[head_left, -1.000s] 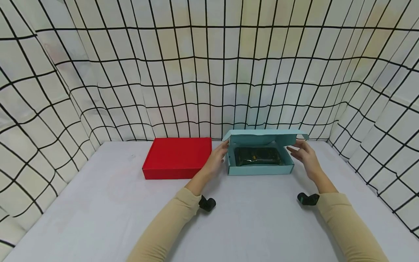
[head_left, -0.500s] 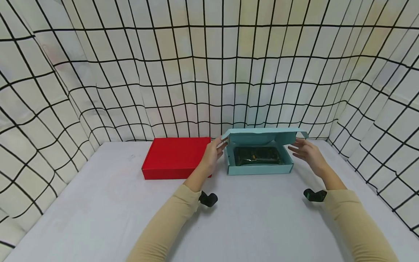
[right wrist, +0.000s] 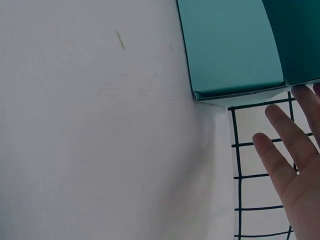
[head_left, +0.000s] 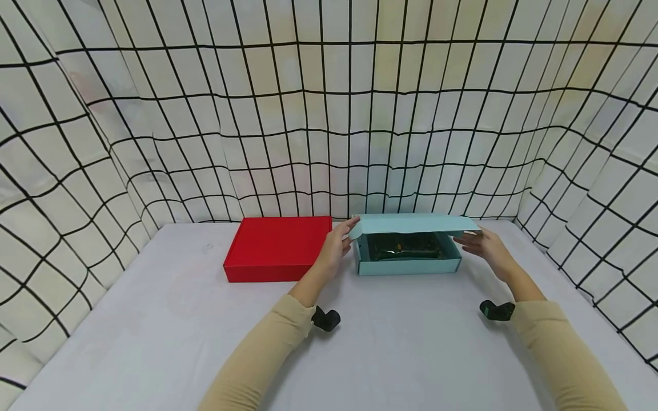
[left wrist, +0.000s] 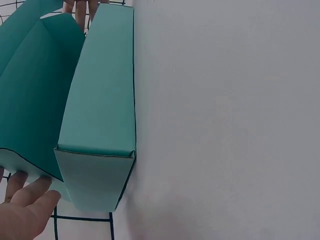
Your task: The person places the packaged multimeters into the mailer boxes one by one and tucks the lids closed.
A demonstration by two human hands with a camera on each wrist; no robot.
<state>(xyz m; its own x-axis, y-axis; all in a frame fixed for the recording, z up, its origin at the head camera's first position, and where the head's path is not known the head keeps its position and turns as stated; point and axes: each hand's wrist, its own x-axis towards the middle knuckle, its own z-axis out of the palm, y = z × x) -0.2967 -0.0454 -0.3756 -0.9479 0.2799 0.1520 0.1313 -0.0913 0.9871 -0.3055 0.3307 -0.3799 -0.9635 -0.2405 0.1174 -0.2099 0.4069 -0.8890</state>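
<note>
In the head view a light-blue cardboard box [head_left: 408,267] stands at the back right, its hinged lid [head_left: 411,223] tilted forward and partly down. Under the lid lies a dark, flat item in shiny clear wrapping [head_left: 403,247]. My left hand [head_left: 331,248] is at the lid's left end; in the left wrist view its fingers [left wrist: 35,192] rest against the outside of the side flap. My right hand [head_left: 488,251] is at the lid's right end, fingers extended and spread in the right wrist view, with fingertips [right wrist: 301,92] right at the box's edge.
A closed red box [head_left: 280,242] sits just left of the blue one, close to my left forearm. Both boxes stand on a white-covered table [head_left: 390,342]. A white wall with a black grid [head_left: 329,114] encloses the back and sides. Small black devices [head_left: 326,318] are on both wrists.
The blue lid has swung forward and down, covering more of the dark item. My right hand has shifted slightly right, while the left stays at the lid's left end. The red box has not moved.
</note>
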